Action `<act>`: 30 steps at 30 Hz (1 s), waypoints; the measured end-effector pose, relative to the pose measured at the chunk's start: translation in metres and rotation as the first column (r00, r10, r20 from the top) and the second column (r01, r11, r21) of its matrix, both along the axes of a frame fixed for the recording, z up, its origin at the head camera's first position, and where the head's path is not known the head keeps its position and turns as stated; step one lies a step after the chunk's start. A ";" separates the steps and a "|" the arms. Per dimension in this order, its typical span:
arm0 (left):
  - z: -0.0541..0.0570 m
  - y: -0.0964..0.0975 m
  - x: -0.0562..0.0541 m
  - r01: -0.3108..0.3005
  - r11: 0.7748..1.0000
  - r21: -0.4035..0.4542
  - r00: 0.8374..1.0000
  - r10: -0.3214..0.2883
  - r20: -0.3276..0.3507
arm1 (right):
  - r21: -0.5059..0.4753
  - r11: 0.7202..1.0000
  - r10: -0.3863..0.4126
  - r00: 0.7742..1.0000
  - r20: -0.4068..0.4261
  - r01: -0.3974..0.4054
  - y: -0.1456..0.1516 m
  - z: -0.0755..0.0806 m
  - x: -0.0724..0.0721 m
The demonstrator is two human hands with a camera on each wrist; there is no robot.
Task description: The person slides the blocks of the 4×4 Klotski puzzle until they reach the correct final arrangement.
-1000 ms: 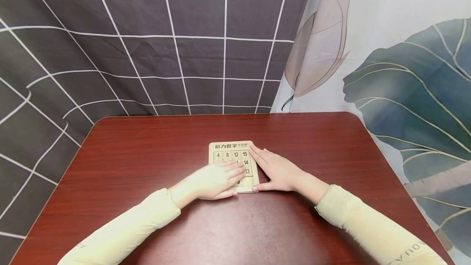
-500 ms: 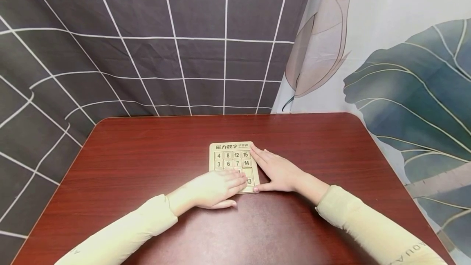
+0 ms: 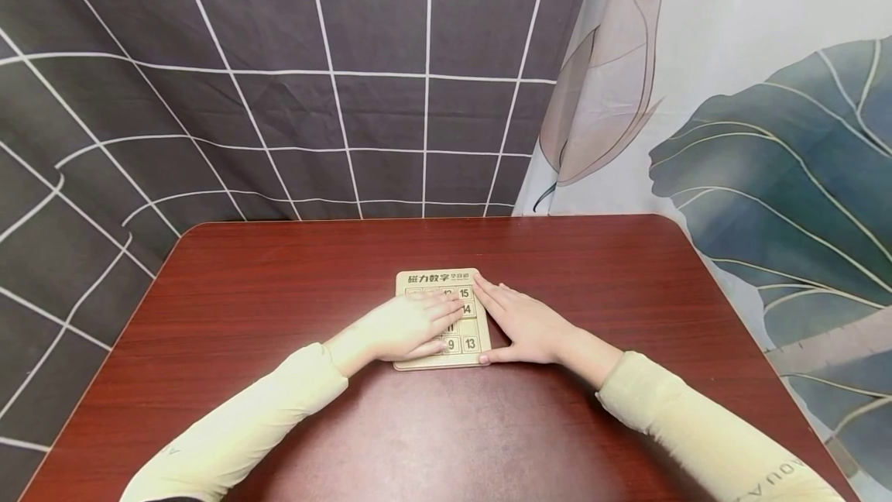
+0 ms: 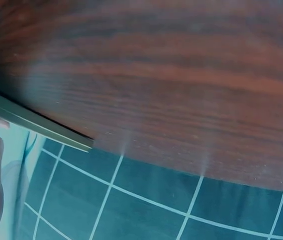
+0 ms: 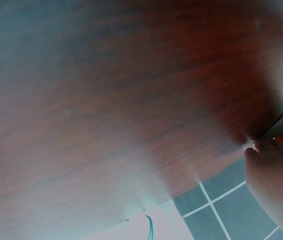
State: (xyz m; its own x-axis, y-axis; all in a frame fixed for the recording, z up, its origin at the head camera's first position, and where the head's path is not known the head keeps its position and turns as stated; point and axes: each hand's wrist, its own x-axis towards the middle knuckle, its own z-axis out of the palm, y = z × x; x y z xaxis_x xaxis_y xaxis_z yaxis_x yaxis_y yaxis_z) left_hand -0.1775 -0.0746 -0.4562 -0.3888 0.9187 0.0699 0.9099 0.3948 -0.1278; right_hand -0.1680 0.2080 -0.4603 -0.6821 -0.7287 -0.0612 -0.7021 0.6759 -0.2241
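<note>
A pale wooden number slide puzzle [image 3: 477,329] lies flat on the table, its title strip at the far edge. My left hand [image 3: 400,325] rests palm down over its left and middle, fingers straight, fingertips near the 14 tile [image 3: 468,309]. It hides many of the tiles. The 9 and 13 [image 3: 470,344] tiles show in the nearest row, and the vacant slot is just above 13. My right hand [image 3: 533,328] touches the puzzle's right edge, fingers extended to the far corner and thumb at the near one. The left wrist view catches the puzzle's edge [image 4: 46,128].
The puzzle sits mid-table on a reddish-brown wooden table [image 3: 279,269] with rounded far corners. A dark checked curtain [image 3: 376,115] hangs behind it, and a white leaf-patterned curtain [image 3: 627,153] hangs at the right.
The 13 tile slid one row toward me, leaving the vacant slot above it. My left hand moved nearer, then back away from me across the puzzle. My right hand stayed at the edge.
</note>
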 end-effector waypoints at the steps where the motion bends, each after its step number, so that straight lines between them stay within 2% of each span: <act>1: 0.000 0.001 0.000 -0.001 1.000 -0.002 1.000 0.001 0.002 | -0.001 1.000 -0.001 1.000 0.000 0.001 0.000 0.000 0.000; 7: 0.001 0.003 0.001 0.023 1.000 -0.012 1.000 -0.023 -0.014 | -0.009 1.000 -0.005 1.000 -0.003 0.005 0.001 -0.002 0.000; 14: 0.002 0.004 0.011 0.129 0.991 0.024 0.986 -0.126 -0.109 | -0.005 1.000 -0.005 1.000 0.006 0.005 0.001 -0.001 0.001; 18: 0.002 0.005 0.014 0.132 0.991 0.010 0.983 -0.130 -0.133 | -0.012 1.000 -0.003 1.000 0.002 0.003 0.001 -0.001 0.000; 21: 0.002 0.005 0.010 0.113 0.994 0.007 0.987 -0.112 -0.112 | -0.005 1.000 -0.007 1.000 0.007 0.007 0.002 -0.002 -0.001; 30: 0.002 0.004 -0.016 0.012 1.000 0.019 1.000 -0.012 -0.001 | -0.008 1.000 -0.002 1.000 0.000 0.002 0.002 -0.003 -0.001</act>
